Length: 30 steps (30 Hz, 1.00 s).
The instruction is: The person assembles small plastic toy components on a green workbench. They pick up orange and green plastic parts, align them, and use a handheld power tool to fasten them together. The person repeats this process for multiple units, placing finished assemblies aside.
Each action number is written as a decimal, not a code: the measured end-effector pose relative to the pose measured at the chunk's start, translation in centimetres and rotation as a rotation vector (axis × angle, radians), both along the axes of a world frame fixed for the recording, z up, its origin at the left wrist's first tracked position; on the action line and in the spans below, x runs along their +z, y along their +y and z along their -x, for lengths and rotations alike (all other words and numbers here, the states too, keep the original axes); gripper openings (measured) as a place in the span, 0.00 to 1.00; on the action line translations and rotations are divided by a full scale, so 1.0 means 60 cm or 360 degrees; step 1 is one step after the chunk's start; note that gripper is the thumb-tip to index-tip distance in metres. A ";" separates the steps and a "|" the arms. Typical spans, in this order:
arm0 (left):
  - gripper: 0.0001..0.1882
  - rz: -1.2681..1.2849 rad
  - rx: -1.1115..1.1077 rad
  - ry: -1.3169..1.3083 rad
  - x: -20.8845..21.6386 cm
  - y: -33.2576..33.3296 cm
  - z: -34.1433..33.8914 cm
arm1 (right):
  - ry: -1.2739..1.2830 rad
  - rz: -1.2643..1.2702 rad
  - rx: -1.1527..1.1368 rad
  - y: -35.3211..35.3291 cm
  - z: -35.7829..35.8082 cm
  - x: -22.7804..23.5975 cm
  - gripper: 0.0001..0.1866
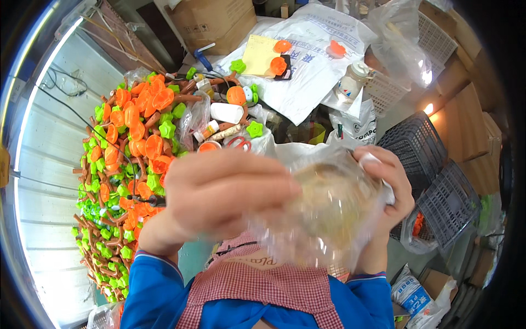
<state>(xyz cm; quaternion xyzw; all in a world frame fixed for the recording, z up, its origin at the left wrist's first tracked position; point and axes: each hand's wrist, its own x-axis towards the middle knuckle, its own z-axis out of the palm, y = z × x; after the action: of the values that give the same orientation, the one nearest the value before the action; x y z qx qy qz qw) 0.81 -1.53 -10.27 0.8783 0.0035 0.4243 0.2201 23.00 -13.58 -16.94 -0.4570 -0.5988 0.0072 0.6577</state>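
Note:
A crinkled clear plastic bag (329, 214) is held up in front of my chest. Something rounded and pale yellowish-brown shows through it, too blurred to name. My right hand (390, 183) is closed on the bag's right side, with a bit of white tissue or film between its fingers. My left hand (227, 189) is at the bag's left side, its fingertips overlapping the bag's edge. Motion smears those fingers, so whether they grip the plastic cannot be told.
A large heap of orange, green and brown plastic parts (139, 131) lies on the left. White sacking (307, 60) covers the table ahead, near a lidded jar (353, 82). A cardboard box (211, 24) stands behind. Grey plastic crates (452, 205) are on the right.

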 end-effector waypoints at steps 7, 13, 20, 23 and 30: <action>0.06 -0.0316 -0.0411 0.0011 0.055 -0.022 0.014 | -0.0361 -0.0291 -0.0039 -0.040 -0.007 0.059 0.15; 0.10 -0.0262 -0.0294 0.0128 0.072 -0.046 0.044 | -0.0664 -0.0480 -0.0023 -0.043 -0.020 0.092 0.16; 0.09 -0.0585 -0.0012 0.0073 0.101 -0.059 0.054 | -0.0688 -0.0667 -0.0178 -0.009 -0.018 0.107 0.13; 0.09 -0.0606 -0.0139 -0.0074 0.096 -0.034 0.038 | -0.0852 -0.0702 -0.0430 -0.024 -0.022 0.144 0.12; 0.10 -0.1058 0.0081 -0.0591 0.109 -0.029 -0.003 | -0.0813 -0.0929 -0.0487 0.003 -0.014 0.177 0.13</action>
<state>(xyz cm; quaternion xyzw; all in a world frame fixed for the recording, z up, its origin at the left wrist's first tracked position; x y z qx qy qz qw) 0.97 -3.26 -3.73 0.8096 -0.1524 0.5596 -0.0904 23.84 -13.42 -6.31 -0.3222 -0.6448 -0.3742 0.5834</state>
